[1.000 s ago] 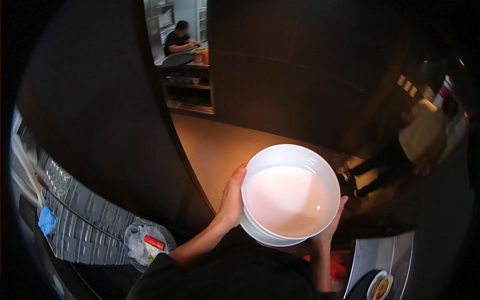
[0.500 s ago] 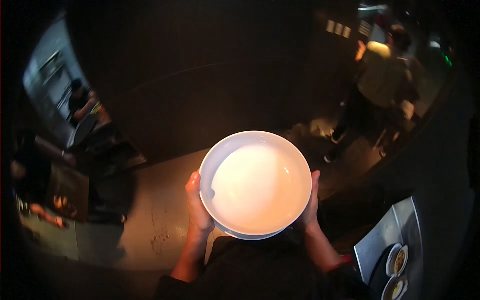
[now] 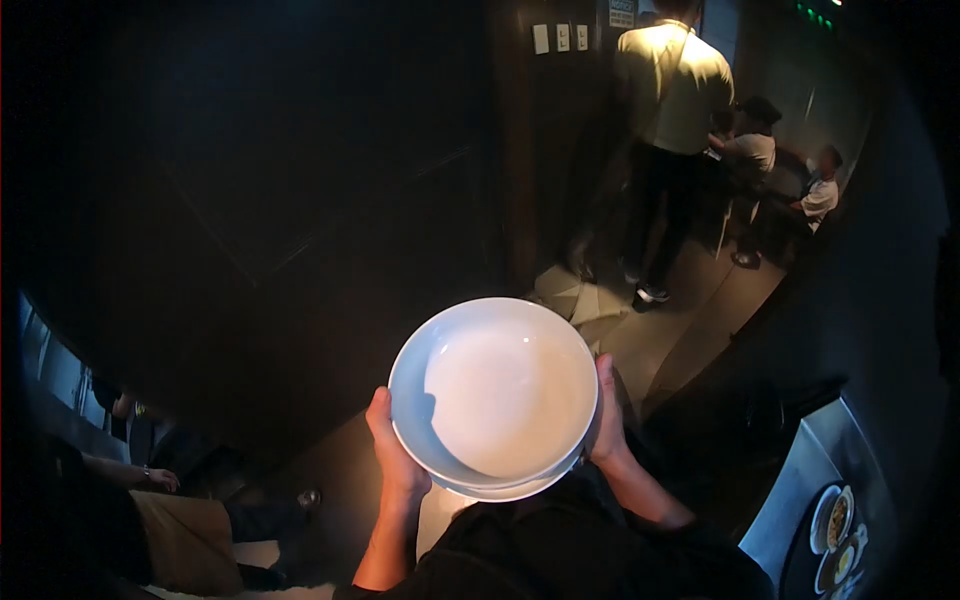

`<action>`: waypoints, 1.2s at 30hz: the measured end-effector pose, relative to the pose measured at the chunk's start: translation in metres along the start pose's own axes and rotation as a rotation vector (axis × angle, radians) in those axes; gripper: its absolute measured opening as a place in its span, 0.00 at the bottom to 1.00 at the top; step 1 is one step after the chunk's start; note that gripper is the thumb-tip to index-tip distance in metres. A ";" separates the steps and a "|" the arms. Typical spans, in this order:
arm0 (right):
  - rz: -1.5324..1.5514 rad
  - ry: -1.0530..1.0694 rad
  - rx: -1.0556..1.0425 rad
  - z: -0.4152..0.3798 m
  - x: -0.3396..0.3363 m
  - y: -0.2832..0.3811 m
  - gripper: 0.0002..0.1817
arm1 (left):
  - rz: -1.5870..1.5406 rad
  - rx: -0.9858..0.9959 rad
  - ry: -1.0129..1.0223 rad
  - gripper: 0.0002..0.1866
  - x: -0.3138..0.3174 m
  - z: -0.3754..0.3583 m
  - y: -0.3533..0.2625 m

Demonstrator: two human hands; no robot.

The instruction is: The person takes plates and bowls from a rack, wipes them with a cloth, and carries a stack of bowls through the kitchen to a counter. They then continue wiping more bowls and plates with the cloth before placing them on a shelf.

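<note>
White round bowls (image 3: 500,400), stacked with a second rim showing just below the top one, are held up in front of my body. The top bowl has nothing in it. My left hand (image 3: 397,445) grips the stack at its left side, thumb up along the rim. On the right side my right hand (image 3: 608,420) holds the stack in the same way, its fingers partly hidden beneath.
A metal counter (image 3: 800,475) with plates of food (image 3: 832,520) stands at the lower right. A person in a light shirt (image 3: 675,85) is upright ahead, with people seated beyond (image 3: 750,150). Another person in a brown apron (image 3: 185,540) is at lower left. A dark wall (image 3: 300,200) rises ahead.
The view has swung to the right. The person in the light shirt now appears nearer the middle, and seated people have come into view. Both hands still hold the bowls.
</note>
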State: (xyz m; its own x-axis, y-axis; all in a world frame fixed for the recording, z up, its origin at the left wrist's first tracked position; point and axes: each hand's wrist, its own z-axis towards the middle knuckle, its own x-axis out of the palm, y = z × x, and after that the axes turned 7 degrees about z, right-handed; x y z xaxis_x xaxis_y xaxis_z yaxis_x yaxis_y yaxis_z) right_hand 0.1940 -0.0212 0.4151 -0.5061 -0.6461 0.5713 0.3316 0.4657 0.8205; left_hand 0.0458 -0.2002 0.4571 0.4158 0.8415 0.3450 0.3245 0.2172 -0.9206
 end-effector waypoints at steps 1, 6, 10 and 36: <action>-0.033 0.012 -0.020 0.023 -0.002 0.006 0.41 | -0.019 -0.001 0.001 0.34 0.009 0.020 -0.001; -0.024 -0.027 -0.132 0.089 0.004 0.022 0.41 | -0.041 -0.061 -0.004 0.35 0.035 0.088 -0.005; -0.250 -0.145 -0.096 0.138 -0.029 0.019 0.41 | -0.068 -0.056 0.049 0.35 0.062 0.146 0.008; -0.085 -0.737 -0.463 0.360 -0.270 0.202 0.40 | 0.101 -0.089 0.726 0.28 0.455 0.437 0.092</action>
State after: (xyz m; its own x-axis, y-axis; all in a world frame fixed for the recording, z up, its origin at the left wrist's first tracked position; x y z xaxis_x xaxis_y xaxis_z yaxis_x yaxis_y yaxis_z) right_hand 0.1107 0.4654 0.4186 -0.8766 -0.0375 0.4797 0.4784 0.0383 0.8773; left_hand -0.1063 0.4188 0.4497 0.8948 0.3091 0.3222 0.3099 0.0893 -0.9465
